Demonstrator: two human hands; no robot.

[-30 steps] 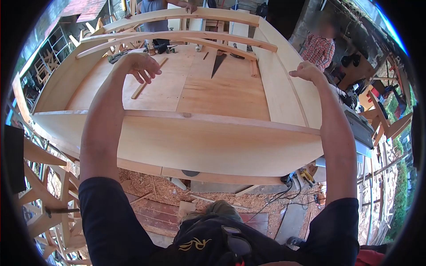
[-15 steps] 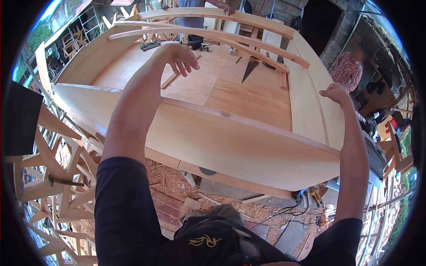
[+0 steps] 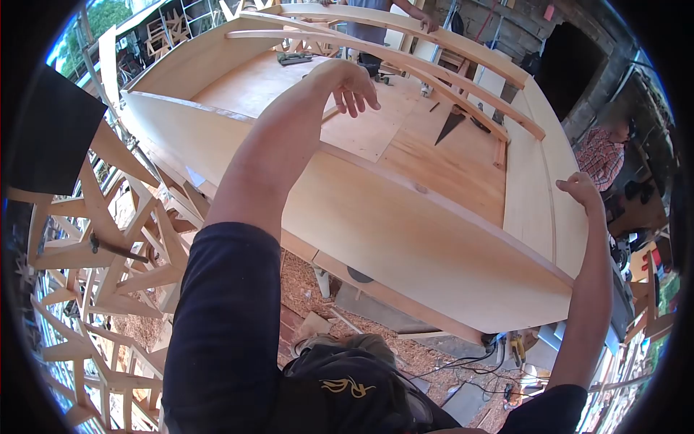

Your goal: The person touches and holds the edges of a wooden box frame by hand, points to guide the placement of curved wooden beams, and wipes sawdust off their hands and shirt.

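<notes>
My left hand (image 3: 354, 88) is raised over the large pale wooden frame, fingers apart and drooping, with nothing in it. Behind its fingers lies a narrow wood strip (image 3: 330, 114) on the plywood floor panel (image 3: 434, 170). My right hand (image 3: 580, 189) is up at the frame's right side panel (image 3: 531, 195). One digit stretches left, and the other fingers are partly hidden; I see nothing held. Whether that hand touches the panel I cannot tell. The near side board (image 3: 405, 235) runs between my arms.
Curved wooden beams (image 3: 434, 69) span the frame's far part. A handsaw (image 3: 450, 126) lies on the floor panel. A person's hand (image 3: 429, 24) rests on the far beam; a person in a checked shirt (image 3: 600, 155) is at right. Wooden frames (image 3: 108, 253) crowd the left; cables (image 3: 463, 370) trail below.
The view has turned left, so the frame and both hands sit further right in the picture. My hands keep nearly the same poses, with the right one appearing lower.
</notes>
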